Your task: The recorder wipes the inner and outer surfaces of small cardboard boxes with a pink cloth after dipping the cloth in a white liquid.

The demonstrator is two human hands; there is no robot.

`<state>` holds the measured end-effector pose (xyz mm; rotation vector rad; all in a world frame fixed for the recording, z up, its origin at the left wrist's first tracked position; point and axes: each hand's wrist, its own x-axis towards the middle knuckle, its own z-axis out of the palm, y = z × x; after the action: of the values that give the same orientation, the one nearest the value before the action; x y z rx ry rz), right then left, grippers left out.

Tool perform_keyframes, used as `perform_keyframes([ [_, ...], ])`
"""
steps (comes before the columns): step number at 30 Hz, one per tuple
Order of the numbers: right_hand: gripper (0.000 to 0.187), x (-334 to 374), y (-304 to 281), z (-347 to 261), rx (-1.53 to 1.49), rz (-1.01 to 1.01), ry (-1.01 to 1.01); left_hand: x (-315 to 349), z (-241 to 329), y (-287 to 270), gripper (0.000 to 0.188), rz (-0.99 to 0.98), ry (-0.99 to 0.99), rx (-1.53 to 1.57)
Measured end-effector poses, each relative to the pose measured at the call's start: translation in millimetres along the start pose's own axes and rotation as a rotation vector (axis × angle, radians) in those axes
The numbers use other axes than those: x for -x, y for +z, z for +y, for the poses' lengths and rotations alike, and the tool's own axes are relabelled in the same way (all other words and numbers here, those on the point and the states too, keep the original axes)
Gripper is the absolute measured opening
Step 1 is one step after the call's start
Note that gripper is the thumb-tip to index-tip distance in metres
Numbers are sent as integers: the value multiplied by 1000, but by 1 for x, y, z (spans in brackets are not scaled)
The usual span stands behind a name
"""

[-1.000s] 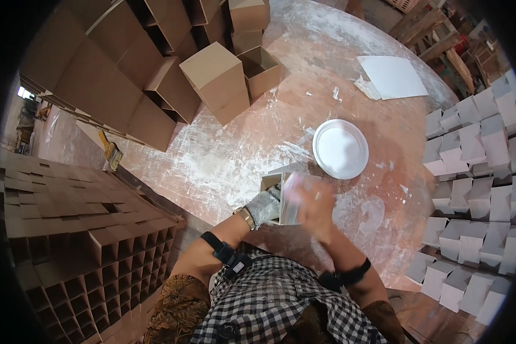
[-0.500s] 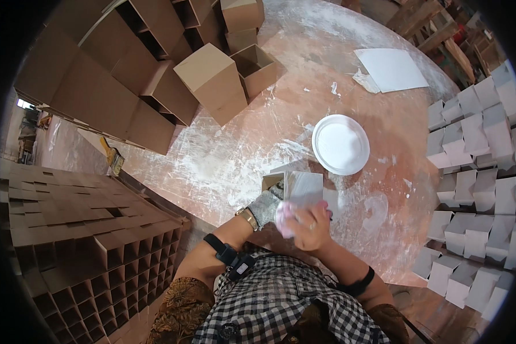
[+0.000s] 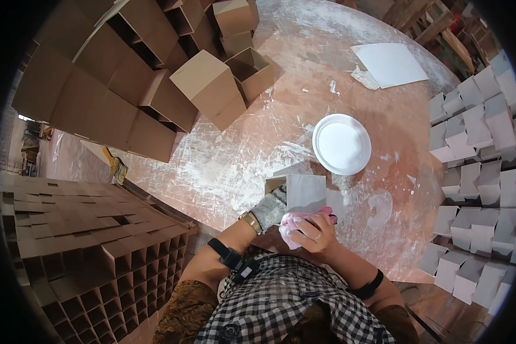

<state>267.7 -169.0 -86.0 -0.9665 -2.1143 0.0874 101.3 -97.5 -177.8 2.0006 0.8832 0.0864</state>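
A small open-ended box (image 3: 307, 191), its upper face greyish white and its inside brown, is held just in front of my body. My left hand (image 3: 269, 211), in a grey knit glove, reaches into the box's open left end and grips it; its fingertips are hidden inside. Bunched in my right hand (image 3: 317, 235) is a pink cloth (image 3: 293, 222), pressed at the near edge of the box with my bare fingers curled around it. Beyond the box stands a round white tub (image 3: 341, 144) of white paste or paint.
Brown boxes (image 3: 207, 86) are stacked at the far left, with more brown open boxes (image 3: 149, 258) at the near left. A yellow-handled brush (image 3: 116, 164) lies between them. Rows of white-coated boxes (image 3: 479, 189) line the right. A white sheet (image 3: 391, 65) lies on the smeared table (image 3: 229, 166).
My right hand has drawn the pink cloth slightly nearer my body, down the box's upper face to its near edge. My left hand still holds the box.
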Motion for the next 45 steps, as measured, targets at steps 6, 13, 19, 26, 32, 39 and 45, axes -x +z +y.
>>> perform_keyframes([
  [6, 33, -54, 16, 40, 13, 67, 238, -20, -51, 37, 44, 130, 184, 304],
  [13, 31, 2, 6, -1, 48, -4, -120, 1, -8, 11, 41, -38, -63, 708],
  [19, 27, -67, 13, 32, -70, 36, 90, -10, -14, 12, 36, 236, -59, 917],
  [26, 31, -7, 0, -11, -79, -29, 20, 1, -12, 6, 37, 72, -12, 481],
  [32, 27, -26, 5, 58, 41, 65, 285, -8, -15, 4, 39, 33, -37, 674],
  [39, 34, 34, -2, 14, 50, 15, 196, 4, -24, 10, 43, 112, 35, 256],
  [45, 33, 26, 7, 55, 22, -1, 252, 1, -25, 13, 45, 126, 23, 267],
])
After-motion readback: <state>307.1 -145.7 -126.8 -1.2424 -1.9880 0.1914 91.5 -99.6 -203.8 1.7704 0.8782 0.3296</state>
